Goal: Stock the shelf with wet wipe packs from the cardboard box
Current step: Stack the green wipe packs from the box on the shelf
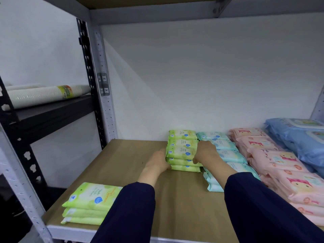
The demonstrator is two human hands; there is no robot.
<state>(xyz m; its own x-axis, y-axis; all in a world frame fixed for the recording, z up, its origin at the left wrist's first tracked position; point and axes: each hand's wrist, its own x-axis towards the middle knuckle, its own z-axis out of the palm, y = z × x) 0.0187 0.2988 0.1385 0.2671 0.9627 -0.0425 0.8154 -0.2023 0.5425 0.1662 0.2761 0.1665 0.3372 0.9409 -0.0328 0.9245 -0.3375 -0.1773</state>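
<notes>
Several lime-green wipe packs [182, 155], blue-badged and stacked flat, sit squeezed between left hand [158, 163] and right hand [205, 152], fingers curled round both ends.

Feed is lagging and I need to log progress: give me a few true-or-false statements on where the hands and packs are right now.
1. Both the left hand and right hand hold the rear green stack. True.
2. The pink packs lie left of the green ones. False: they lie to the right, beyond the teal packs.
3. A second green stack sits at the front left of the shelf. True.
4. The cardboard box stands on the shelf. False: no box is in view.
</notes>
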